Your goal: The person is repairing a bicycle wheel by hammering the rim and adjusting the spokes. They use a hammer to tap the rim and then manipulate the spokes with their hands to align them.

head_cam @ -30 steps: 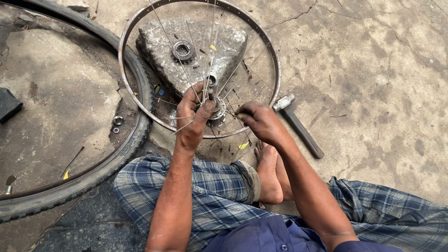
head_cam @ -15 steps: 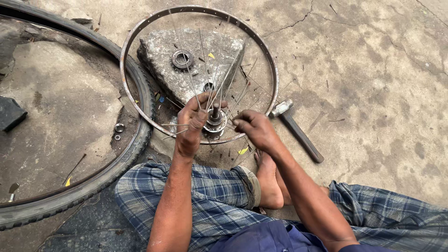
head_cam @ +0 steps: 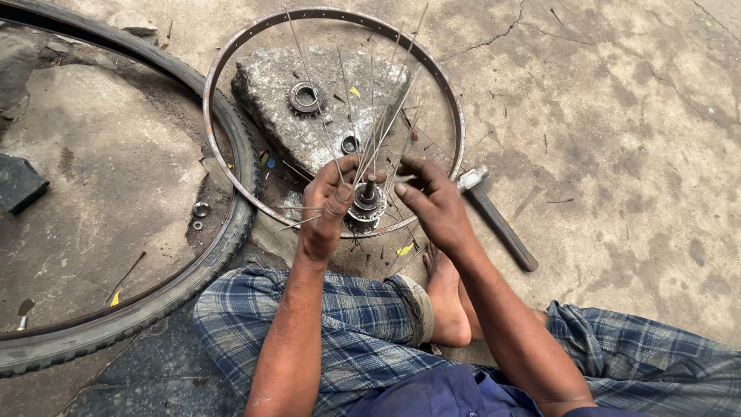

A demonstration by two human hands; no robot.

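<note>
A bare metal wheel rim (head_cam: 231,69) lies flat on the concrete ground in front of me. My left hand (head_cam: 328,208) grips a metal wheel hub (head_cam: 367,202) just above the rim's near edge. A bundle of thin loose spokes (head_cam: 382,116) fans upward from the hub. My right hand (head_cam: 432,202) sits beside the hub on its right, fingers pinched on some of the spokes. Inside the rim rests a flat grey stone (head_cam: 270,100) with a toothed sprocket (head_cam: 306,97) and a small ring-shaped part (head_cam: 350,144) on it.
A black rubber tyre (head_cam: 208,255) lies at the left, overlapping the rim. A hammer (head_cam: 498,220) rests on the ground right of my right hand. Small nuts (head_cam: 201,209) lie inside the tyre. My bare foot (head_cam: 444,309) and checked cloth (head_cam: 363,324) are below.
The spokes have swung up from a gathered tilted bundle into a wider upright fan. Both hands stay at the hub, shifted slightly toward me relative to the rim.
</note>
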